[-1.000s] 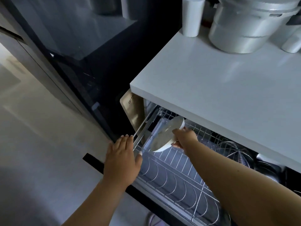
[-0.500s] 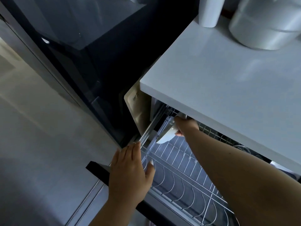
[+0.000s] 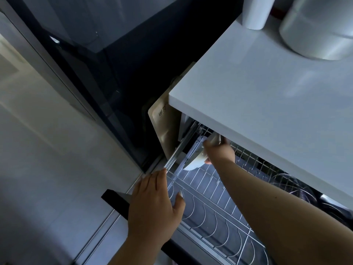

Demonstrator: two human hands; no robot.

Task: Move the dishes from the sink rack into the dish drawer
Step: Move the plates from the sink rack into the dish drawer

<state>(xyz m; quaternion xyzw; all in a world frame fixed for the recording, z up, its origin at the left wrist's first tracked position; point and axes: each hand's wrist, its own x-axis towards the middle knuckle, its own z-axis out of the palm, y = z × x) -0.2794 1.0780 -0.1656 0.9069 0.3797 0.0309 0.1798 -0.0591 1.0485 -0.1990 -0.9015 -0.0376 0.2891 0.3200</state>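
Head view: right hand [image 3: 219, 150] grips plate [image 3: 194, 162].

White bowl [image 3: 194, 161], silver wire rack [image 3: 219, 203] (curved dividers), white countertop [image 3: 257, 88], black handle [image 3: 114, 199]

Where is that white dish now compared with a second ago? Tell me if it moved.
Yes. The right hand has carried the white dish deeper into the drawer rack, partly under the countertop edge.

White dish [image 3: 193, 163] tilted on edge at far left end of the dish drawer [image 3: 210, 190], upper part hidden under the desk [image 3: 267, 96] overhang. Drawer pulled out; wire rack with curved plate dividers, front slots bare, metal runner along left side
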